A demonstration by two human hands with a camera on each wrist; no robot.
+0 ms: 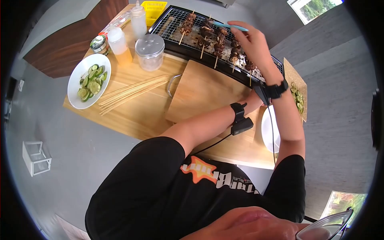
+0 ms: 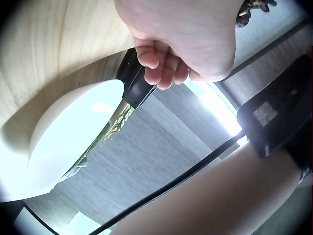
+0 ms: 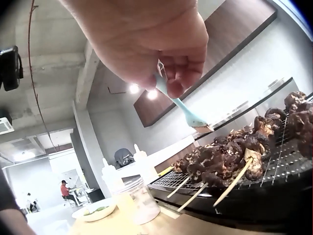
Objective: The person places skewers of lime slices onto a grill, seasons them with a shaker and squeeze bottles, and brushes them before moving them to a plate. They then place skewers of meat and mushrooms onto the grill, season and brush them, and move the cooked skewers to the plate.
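A light blue brush (image 1: 236,27) (image 3: 182,105) is pinched between the thumb and fingers of my right hand (image 1: 254,46) (image 3: 146,44). Its bristle end points down over browned meat skewers (image 1: 206,32) (image 3: 220,156) lying across the wire rack of a black grill (image 1: 172,47); whether the bristles touch the meat I cannot tell. My left hand (image 1: 253,101) (image 2: 181,39) is near the grill's front right corner, partly hidden by the right wrist in the head view. Its fingers are loosely curled beside a black part (image 2: 137,81), with nothing seen in them.
A cutting board (image 1: 208,90) lies before the grill. Left of it are bare sticks (image 1: 134,91), a lidded jar (image 1: 150,54), two squeeze bottles (image 1: 120,48) and a bowl of green slices (image 1: 76,94). A white bowl (image 1: 269,130) (image 2: 73,127) stands near the left hand.
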